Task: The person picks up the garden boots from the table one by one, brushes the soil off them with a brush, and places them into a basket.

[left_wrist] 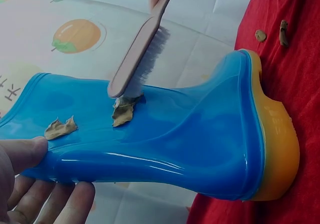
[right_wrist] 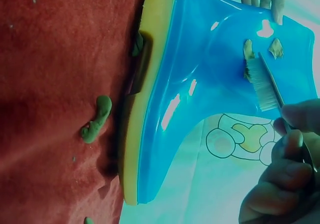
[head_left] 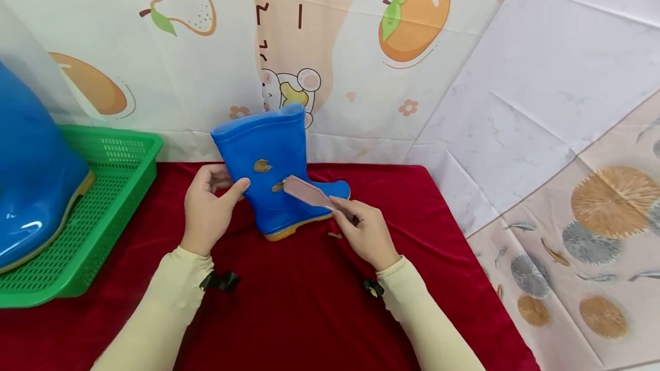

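Note:
A blue rain boot with a yellow sole is held tilted above the red cloth. My left hand grips the back of its shaft, thumb on the near side and fingers behind. Two brown, mud-like patches show on the boot: one patch near my left thumb, the other patch closer to the ankle. In my right hand is the handle of a pinkish brush with pale bristles. The bristle tip touches the ankle-side patch, best seen in the right wrist view.
At the left, a green plastic basket holds another blue boot. Small brown lumps, one lump longer than the others, lie on the red cloth near the sole. A printed fruit-pattern sheet hangs behind.

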The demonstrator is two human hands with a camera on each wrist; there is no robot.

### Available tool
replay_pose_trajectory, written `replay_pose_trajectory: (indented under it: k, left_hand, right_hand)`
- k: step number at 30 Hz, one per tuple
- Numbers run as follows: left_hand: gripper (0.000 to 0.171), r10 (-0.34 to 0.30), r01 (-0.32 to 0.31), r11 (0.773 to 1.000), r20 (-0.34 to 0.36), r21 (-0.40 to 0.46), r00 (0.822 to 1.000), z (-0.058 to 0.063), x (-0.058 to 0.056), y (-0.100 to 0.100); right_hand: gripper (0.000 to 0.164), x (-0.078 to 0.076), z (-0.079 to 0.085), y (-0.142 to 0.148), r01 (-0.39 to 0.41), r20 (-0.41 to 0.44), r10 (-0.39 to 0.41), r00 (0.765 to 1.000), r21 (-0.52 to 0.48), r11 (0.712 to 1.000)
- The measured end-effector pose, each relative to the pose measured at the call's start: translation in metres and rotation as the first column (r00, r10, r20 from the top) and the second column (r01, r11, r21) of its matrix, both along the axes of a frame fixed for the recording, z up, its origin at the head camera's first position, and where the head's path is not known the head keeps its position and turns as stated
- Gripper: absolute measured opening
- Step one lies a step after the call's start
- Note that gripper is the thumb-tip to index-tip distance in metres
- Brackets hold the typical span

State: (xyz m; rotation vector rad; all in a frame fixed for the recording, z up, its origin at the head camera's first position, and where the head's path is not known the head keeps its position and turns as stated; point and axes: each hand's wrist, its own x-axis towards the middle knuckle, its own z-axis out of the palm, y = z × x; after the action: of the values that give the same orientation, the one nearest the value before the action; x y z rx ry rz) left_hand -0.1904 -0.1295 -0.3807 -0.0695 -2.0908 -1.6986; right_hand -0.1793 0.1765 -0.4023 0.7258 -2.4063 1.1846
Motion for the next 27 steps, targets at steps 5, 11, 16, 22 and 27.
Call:
replay_pose_trajectory:
  k: [5, 11, 16, 22, 27]
  left_hand:
    - [0.04, 0.017, -0.016, 1.0, -0.011, 0.021, 1.0, 0.0, 0.0, -0.005]
    - [0.04, 0.008, -0.008, 1.0, -0.021, 0.023, 1.0, -0.001, -0.001, -0.002]
    - [0.04, -0.039, 0.039, 0.999, -0.024, 0.0, 0.999, -0.003, 0.001, 0.006]
    - [0.043, -0.076, 0.076, 0.995, 0.011, -0.057, 0.997, -0.002, 0.002, 0.007]
    - [0.054, -0.172, 0.184, 0.976, 0.105, -0.113, 0.979, -0.004, -0.001, 0.002]
  right_hand:
    - [0.029, -0.002, 0.001, -0.001, 0.013, -0.006, -0.013, 1.0, 0.006, 1.0]
    - [0.032, 0.0, 0.001, -0.003, 0.005, -0.072, -0.011, 0.997, -0.093, 0.996]
    - [0.035, 0.0, 0.0, -0.007, -0.059, -0.093, 0.054, 0.994, -0.046, 0.997]
    - [0.033, 0.001, -0.003, -0.007, -0.007, -0.065, 0.007, 0.998, 0.006, 1.0]
    - [0.032, 0.0, -0.004, -0.006, 0.019, -0.063, -0.019, 0.998, 0.004, 1.0]
